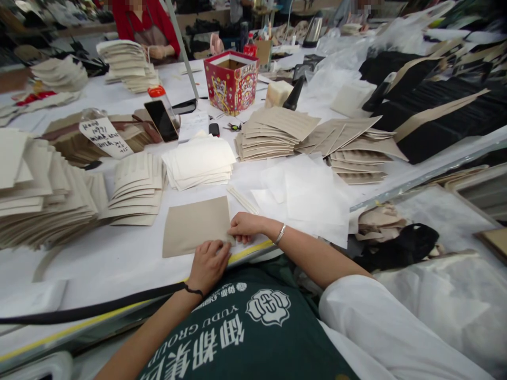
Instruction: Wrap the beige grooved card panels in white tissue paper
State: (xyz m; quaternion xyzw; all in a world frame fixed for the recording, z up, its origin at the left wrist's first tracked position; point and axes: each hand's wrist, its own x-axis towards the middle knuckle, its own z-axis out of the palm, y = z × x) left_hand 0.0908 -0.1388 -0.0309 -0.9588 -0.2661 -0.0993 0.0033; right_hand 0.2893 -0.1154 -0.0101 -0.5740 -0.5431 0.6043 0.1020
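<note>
A flat beige rectangular panel (196, 221), perhaps fabric or leather, lies on the white table close to its front edge. My left hand (209, 263) is at the panel's front right corner, fingers bent and closed on its edge. Just right of it, my right hand (246, 226) pinches the same panel at its right edge. The fingertips of both hands nearly meet there, and they partly hide the corner. Behind my right hand lie narrow pale strips (242, 200) and thin white sheets (307, 192).
Stacks of beige panels (134, 184) stand on the left, and more beige pieces (273, 132) lie behind. A white stack (200, 161), a phone (161, 120) and a red box (232, 84) sit mid-table. Black material (439, 105) covers the right. A person in red (146, 26) works across the table.
</note>
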